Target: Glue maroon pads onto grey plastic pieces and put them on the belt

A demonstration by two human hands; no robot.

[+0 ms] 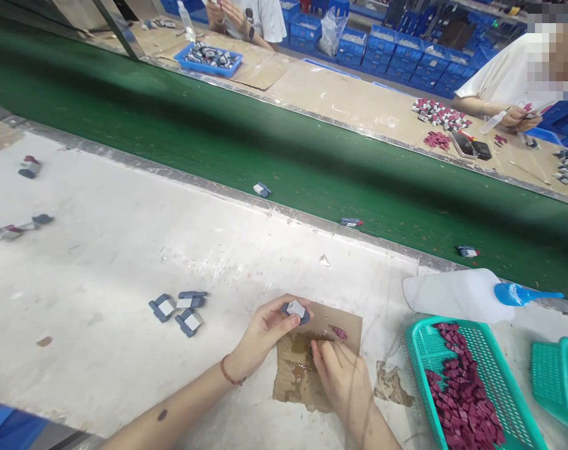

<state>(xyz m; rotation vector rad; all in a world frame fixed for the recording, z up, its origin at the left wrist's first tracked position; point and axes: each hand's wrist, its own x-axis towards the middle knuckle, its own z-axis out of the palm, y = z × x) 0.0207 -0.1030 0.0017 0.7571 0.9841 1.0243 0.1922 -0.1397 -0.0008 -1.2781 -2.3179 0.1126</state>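
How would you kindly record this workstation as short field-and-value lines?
Left hand: holds a blue-grey and white piece
Right hand: over the cardboard, fingers curled; anything held is unclear
On cardboard: wet patch, small maroon piece
Left side: three similar pieces grouped
Right side: green basket with maroon pieces; white bottle on its side
Green belt: three pieces

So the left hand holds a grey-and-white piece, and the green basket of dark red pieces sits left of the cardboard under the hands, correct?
Wrong side: the head view shows the green basket right of that cardboard. The rest stands.
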